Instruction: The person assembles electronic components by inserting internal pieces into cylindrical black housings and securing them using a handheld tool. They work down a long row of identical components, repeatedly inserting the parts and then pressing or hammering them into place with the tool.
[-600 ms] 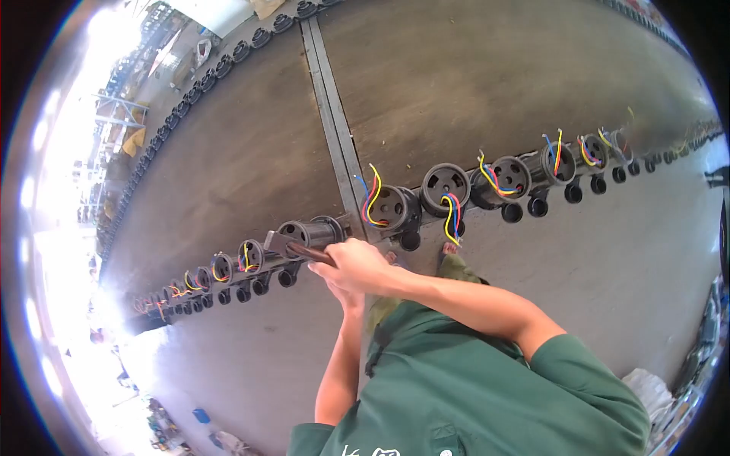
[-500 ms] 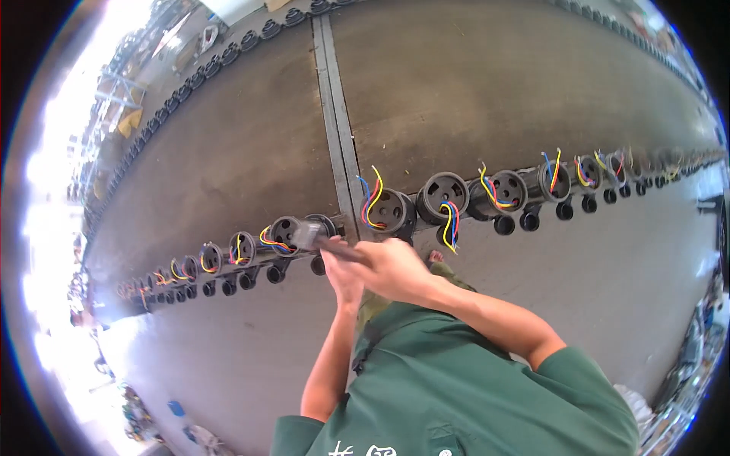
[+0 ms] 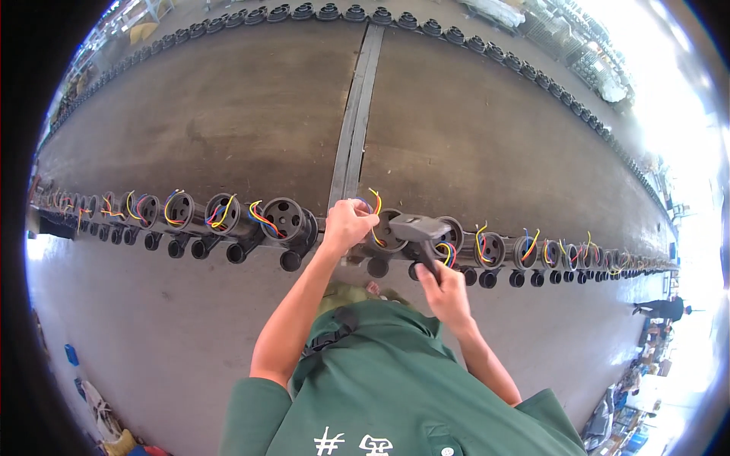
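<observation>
Hammer sits in your right hand, your fingers wrapped around its dark handle and its grey head raised toward the row of black housings. That head blocks the right side of the housing in front of you and part of the next housing, whose coloured wires hang just beside the handle. Your left hand is at the left rim of the housing in front of you, its fingers curled in, tips at the yellow, red and blue wires rising there; you cannot tell from this view whether they are pinched. Your left hand also hides the near end of the metal strip that splits the brown tabletop.

To your left, a large housing stands near your wrist, its wires spilling over its left rim, and more wired housings run along the table edge on both sides. Short round stubs jut out below them, over the grey floor. Across the table, black round parts line the far edge. Well off to your right, a person in dark clothes is by cluttered shelving.
</observation>
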`<state>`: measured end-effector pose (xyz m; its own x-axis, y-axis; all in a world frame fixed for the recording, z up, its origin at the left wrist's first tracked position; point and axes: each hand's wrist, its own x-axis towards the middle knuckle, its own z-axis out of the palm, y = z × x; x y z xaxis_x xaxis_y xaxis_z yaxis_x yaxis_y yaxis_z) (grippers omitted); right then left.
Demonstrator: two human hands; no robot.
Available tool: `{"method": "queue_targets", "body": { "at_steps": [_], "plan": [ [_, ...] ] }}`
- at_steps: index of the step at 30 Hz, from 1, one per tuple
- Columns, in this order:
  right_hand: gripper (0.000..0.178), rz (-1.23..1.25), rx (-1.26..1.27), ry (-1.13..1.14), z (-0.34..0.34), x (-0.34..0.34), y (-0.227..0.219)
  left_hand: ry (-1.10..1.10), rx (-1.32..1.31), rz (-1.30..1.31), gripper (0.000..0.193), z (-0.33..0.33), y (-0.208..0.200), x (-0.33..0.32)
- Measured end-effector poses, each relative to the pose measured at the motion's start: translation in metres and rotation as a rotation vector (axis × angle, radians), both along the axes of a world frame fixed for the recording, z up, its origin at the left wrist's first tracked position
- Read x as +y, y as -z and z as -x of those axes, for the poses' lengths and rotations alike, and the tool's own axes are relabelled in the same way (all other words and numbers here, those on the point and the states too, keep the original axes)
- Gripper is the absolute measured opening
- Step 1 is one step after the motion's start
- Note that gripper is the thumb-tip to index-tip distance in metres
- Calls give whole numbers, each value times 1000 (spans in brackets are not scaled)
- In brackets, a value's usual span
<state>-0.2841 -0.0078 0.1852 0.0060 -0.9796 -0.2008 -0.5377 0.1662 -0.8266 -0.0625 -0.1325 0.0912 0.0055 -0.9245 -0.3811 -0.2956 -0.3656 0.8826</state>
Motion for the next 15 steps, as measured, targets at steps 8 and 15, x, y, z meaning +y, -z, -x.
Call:
{"method": "queue_targets", "body": {
  "at_steps": [8,15],
  "plan": [
    [48,-161,130,-27,-10,-23,1,-64,449,-226,24,-14,1,6],
    [40,42,143,26,-22,-14,16,-25,514,-300,36,-22,1,7]
  ]
}}
